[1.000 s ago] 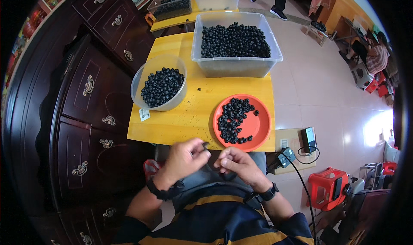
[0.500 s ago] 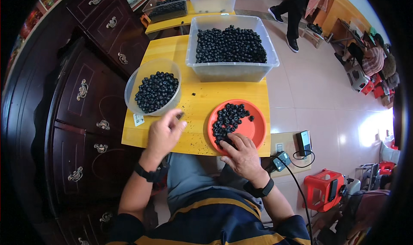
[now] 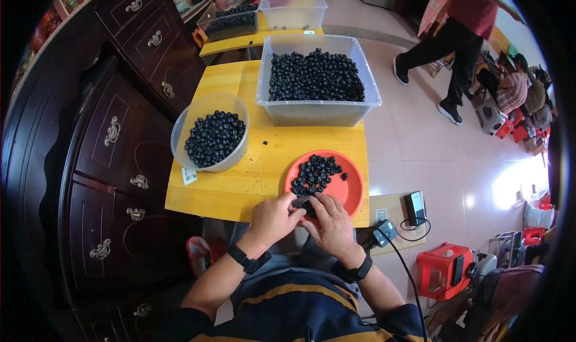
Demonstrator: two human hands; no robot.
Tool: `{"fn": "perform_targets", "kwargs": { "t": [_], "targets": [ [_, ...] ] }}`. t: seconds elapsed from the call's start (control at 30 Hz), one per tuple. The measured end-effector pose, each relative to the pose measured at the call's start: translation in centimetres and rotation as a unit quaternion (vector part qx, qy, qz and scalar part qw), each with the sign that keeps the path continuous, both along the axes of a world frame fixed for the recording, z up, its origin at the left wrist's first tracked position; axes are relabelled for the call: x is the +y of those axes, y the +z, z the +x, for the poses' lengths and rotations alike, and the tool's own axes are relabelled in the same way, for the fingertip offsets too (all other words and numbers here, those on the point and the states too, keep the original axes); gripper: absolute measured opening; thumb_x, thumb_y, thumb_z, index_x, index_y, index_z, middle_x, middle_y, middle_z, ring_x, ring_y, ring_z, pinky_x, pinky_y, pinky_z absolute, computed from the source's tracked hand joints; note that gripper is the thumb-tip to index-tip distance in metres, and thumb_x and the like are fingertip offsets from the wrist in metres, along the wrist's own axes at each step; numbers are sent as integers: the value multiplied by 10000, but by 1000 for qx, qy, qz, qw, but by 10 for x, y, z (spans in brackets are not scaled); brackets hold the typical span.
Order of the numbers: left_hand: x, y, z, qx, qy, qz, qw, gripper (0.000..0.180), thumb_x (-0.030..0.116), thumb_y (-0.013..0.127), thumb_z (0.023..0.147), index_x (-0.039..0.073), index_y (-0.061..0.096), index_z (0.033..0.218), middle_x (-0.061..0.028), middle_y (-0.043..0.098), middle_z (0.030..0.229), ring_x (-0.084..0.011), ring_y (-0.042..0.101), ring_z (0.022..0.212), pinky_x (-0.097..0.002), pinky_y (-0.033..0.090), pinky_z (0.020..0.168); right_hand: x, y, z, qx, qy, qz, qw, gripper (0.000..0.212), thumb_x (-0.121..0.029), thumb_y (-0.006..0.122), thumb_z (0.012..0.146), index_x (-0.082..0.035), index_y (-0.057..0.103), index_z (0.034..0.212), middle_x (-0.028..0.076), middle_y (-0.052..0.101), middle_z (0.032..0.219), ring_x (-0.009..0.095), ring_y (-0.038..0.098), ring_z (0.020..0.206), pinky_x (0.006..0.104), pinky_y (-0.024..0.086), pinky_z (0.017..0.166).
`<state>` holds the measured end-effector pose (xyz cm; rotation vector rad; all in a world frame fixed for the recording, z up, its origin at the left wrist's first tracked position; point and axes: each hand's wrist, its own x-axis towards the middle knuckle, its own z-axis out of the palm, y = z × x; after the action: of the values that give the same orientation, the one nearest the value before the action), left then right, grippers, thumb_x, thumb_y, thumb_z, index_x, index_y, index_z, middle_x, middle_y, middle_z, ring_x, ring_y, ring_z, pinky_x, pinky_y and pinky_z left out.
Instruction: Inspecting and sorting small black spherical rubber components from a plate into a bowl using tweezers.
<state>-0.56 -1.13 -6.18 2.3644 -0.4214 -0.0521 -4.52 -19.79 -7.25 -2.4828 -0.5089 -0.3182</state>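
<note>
**Both grips pinched on one dark berry at the near edge**

Our grips meet at the near edge of the tabletop (image 3: 240, 186): the left hand (image 3: 273, 219) and right hand (image 3: 330, 222) have fingertips pressed together around a small dark berry (image 3: 303, 203), held just over the near rim of the orange plate (image 3: 351, 189). How the fingers sit on it we cannot quite tell, since the thumbs cover most of it.

The plate lies at the near right corner with a loose heap of the same berries (image 3: 315, 173) on its far half. A round clear bowl (image 3: 207, 111) of berries stands at the left edge, and a big clear tub (image 3: 318, 111), well filled, takes the far right corner. One stray berry (image 3: 265, 143) lies on bare wood between bowl and tub.

We judge these berries light, round and smooth-skinned, so they roll easily and can slip from a loose pinch. They look soft enough to bruise or burst. We would take one across its middle with thumb and forefinger pads, lightly, without squeezing.
</note>
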Motion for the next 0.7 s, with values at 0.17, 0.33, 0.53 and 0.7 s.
{"fn": "perform_targets", "kwargs": {
  "t": [0.17, 0.33, 0.53, 0.7],
  "targets": [
    [-12, -12, 8, -35, 6, 46, 998, 232, 267, 770, 813, 82, 680, 920, -101, 662, 680, -310, 668, 617, -413, 512, 553, -1, -2, -2, 30, 5, 41, 999, 510, -279, 725, 852, -37, 561, 1269, 184, 562, 1250, 373, 571, 1105, 471, 490, 944],
    [-8, -8, 2, 8, 3, -8, 1000, 206, 275, 731, 833, 86, 667, 885, -114, 673, 683, -353, 674, 663, -461, 522, 581, -9, -1, -1, -6, 7, 24, 1000, 484, -275, 723, 855, -81, 570, 1271, 176, 563, 1258, 369, 572, 1112, 475, 491, 938],
    [-4, -10, -6, -10, -3, -38, 999, 202, 195, 741, 858, 41, 711, 984, -97, 634, 636, -286, 636, 561, -381, 487, 531, -5, -5, -4, -19, 14, -22, 999, 399, -307, 672, 906, -106, 595, 1242, 162, 565, 1250, 360, 582, 1110, 468, 498, 921],
    [-5, -10, -6, -14, 8, -39, 999, 207, 201, 740, 866, 34, 710, 986, -109, 641, 642, -281, 646, 565, -379, 490, 529, -8, -10, -9, -24, 12, -30, 999, 327, -340, 661, 914, -118, 623, 1151, 107, 590, 1105, 308, 603, 982, 434, 506, 805]
  ]
}}
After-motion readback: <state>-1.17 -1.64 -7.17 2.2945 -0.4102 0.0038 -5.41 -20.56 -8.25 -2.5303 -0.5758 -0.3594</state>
